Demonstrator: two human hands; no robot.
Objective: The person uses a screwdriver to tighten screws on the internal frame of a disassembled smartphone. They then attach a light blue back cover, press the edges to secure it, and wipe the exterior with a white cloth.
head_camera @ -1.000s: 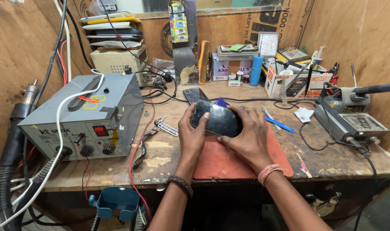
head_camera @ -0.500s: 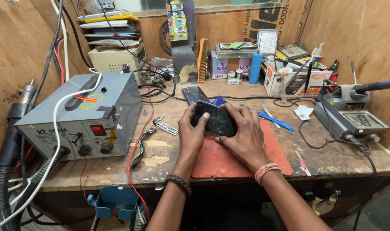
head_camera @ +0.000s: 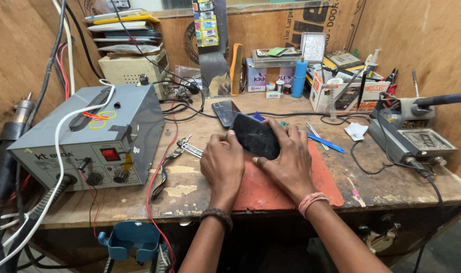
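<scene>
Fingers (head_camera: 269,163) of both hands curl against a dark phone (head_camera: 256,135), left hand (head_camera: 223,166) gripping its near-left edge, right hand (head_camera: 288,162) its right side, above the red mat (head_camera: 321,177). Phone sits tilted, glass glossy and scuffed. White box (head_camera: 341,96) behind holds tools.

One head-worn view looks steeply down and forward, close over the workbench (head_camera: 392,187); wooden walls enclose it.

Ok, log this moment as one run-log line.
left hand: grips phone's left edge | right hand: grips phone's right side | phone: dark, cracked, tilted above red mat | grey rework station: left
</scene>
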